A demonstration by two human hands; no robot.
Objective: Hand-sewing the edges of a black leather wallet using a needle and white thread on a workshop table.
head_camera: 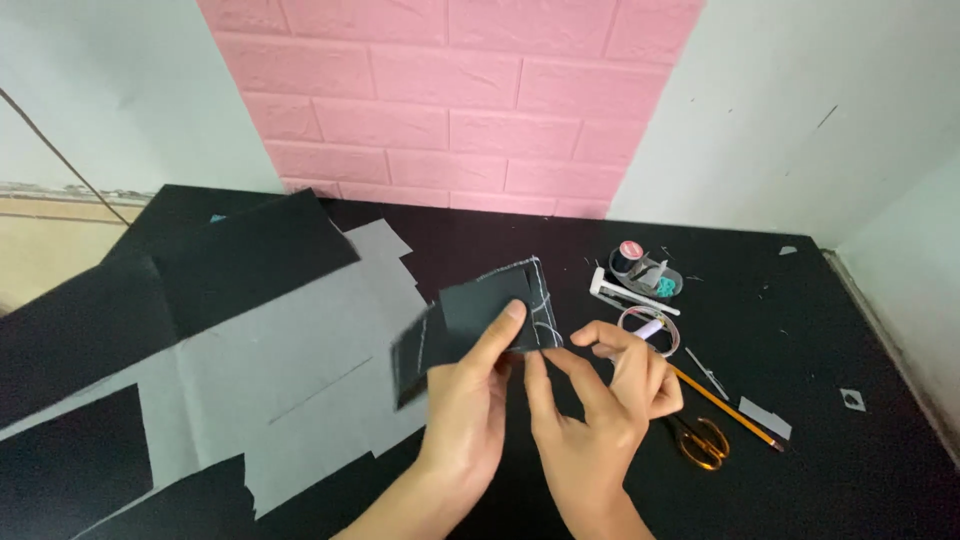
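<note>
My left hand [468, 405] holds up a small stack of dark fabric pieces [480, 305] with white stitch lines along the edges, thumb pressed on the front piece. My right hand [600, 395] is beside it, index finger touching the lower right edge of the fabric, and its fingers pinch something thin that I cannot make out. A white thread runs from the fabric toward the right hand.
Black and grey sheets [260, 340] cover the left of the dark table [860, 470]. On the right lie a thread spool [628, 255], a small dish [655, 280], a tape ring [650, 328], a pencil [725, 405], gold-handled scissors [702, 443] and a grey scrap [765, 417].
</note>
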